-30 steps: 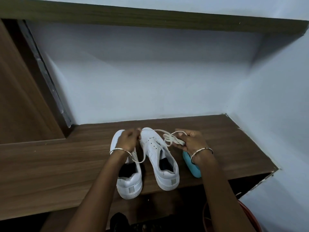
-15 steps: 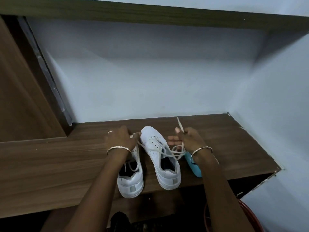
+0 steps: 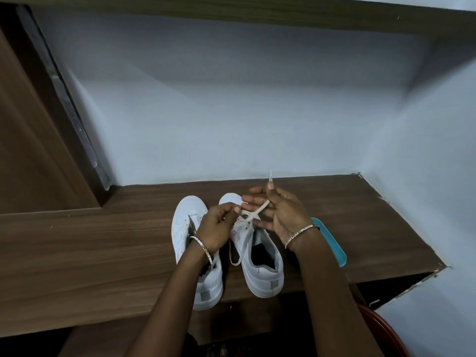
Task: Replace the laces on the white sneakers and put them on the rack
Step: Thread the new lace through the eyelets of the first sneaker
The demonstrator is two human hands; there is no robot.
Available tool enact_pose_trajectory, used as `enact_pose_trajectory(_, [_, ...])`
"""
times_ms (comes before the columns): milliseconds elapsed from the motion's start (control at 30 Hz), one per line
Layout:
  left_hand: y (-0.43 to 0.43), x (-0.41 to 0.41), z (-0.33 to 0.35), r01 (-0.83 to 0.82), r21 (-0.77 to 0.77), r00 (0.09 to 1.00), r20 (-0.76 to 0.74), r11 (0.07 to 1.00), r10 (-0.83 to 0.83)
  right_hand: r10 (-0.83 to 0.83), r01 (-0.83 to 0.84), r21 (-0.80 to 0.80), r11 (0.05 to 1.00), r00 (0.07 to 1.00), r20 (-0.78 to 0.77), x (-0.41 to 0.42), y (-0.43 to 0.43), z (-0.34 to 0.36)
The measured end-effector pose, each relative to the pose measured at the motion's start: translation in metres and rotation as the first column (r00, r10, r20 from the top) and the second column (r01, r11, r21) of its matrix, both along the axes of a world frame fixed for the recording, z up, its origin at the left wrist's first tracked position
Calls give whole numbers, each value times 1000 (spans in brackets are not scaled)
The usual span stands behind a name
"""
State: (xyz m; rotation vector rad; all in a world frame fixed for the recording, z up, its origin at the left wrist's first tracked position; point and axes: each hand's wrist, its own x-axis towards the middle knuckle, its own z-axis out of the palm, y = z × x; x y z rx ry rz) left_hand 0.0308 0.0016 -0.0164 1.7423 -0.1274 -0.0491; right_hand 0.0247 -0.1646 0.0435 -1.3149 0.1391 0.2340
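- A dark red curved rim (image 3: 386, 328), only partly in view, sits nearest at the bottom right, lower than the shelf.
- Two bare forearms reach forward from the bottom edge, each with a thin bangle at the wrist: the left bangle (image 3: 203, 249) and the right bangle (image 3: 300, 234).
- A wide wooden shelf (image 3: 90, 248) with dark brown grain runs from left to right.
- Two white sneakers stand side by side on the shelf near its front edge, heels toward the viewer and toes toward the wall.
- The left sneaker (image 3: 189, 215) is partly covered by the left wrist.
- The right sneaker (image 3: 262, 271) is just beside it, close but apart.
- The left hand (image 3: 219, 228) hovers over the gap between the shoes, fingers curled, pinching the lace (image 3: 251, 216) just above the right sneaker's eyelets.
- From that point a loop of lace hangs down into the gap between the shoes.
- The right hand (image 3: 280, 212) is raised over the right sneaker's toe, palm facing left.
- It pinches the lace near its free end, the tip sticking up above the fingertips and the other fingers spread.
- A flat teal object (image 3: 332, 243) lies on the shelf to the right of the right wrist; what it is cannot be told.
- Behind the shelf stands a pale blue wall (image 3: 231, 119).
- A brown wooden panel (image 3: 25, 150) stands at far left, and an upper wooden shelf (image 3: 231, 11) crosses the top.
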Motion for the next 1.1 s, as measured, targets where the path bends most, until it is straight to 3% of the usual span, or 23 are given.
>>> enact_pose_trajectory(100, [11, 10, -7, -264, 46, 964, 26, 963, 263, -101, 100, -147, 984, 995, -1, 7, -13, -10])
enact_pose_trajectory(200, [24, 20, -7, -471, 151, 882, 97, 869, 461, -208, 208, -127, 970, 978, 15, 16, -24, -16])
enact_pose_trajectory(300, [27, 22, -1, -573, 340, 816, 152, 745, 558, -249, 249, -53, 967, 968, 7, 19, -28, -26])
enact_pose_trajectory(400, [19, 18, 8, -613, 486, 783, 274, 622, 558, -230, 229, -82, 970, 973, -6, 22, -24, -35])
enact_pose_trajectory(433, [16, 19, 11, -607, 494, 794, 338, 623, 505, -227, 225, -111, 968, 974, -7, 24, -20, -37])
enact_pose_trajectory(500, [6, 25, 15, -506, 453, 855, 375, 734, 358, -227, 226, -157, 961, 974, 12, 25, -12, -38])
enact_pose_trajectory(600, [-14, 28, 28, -211, 296, 964, 222, 932, 148, -201, 215, -228, 950, 976, 81, 26, -1, -35])
enact_pose_trajectory(733, [-22, 39, 30, 84, 162, 995, 45, 983, -92, -135, 188, -353, 917, 976, 169, 28, 14, -32])
enact_pose_trajectory(800, [-20, 42, 27, 51, 14, 999, -4, 999, -51, -112, 178, -417, 891, 978, 178, 30, 18, -32])
enact_pose_trajectory(933, [-15, 47, 15, -170, -211, 983, -108, 963, 150, -76, 157, -478, 864, 980, 184, 32, 16, -37])
enact_pose_trajectory(1033, [-14, 50, 10, -253, -201, 960, -175, 946, 220, -80, 213, -641, 738, 970, 230, 41, 9, -52])
enact_pose_trajectory(1100, [-15, 53, 5, -255, -79, 959, -149, 964, 241, -76, 205, -711, 673, 975, 209, 47, 5, -58])
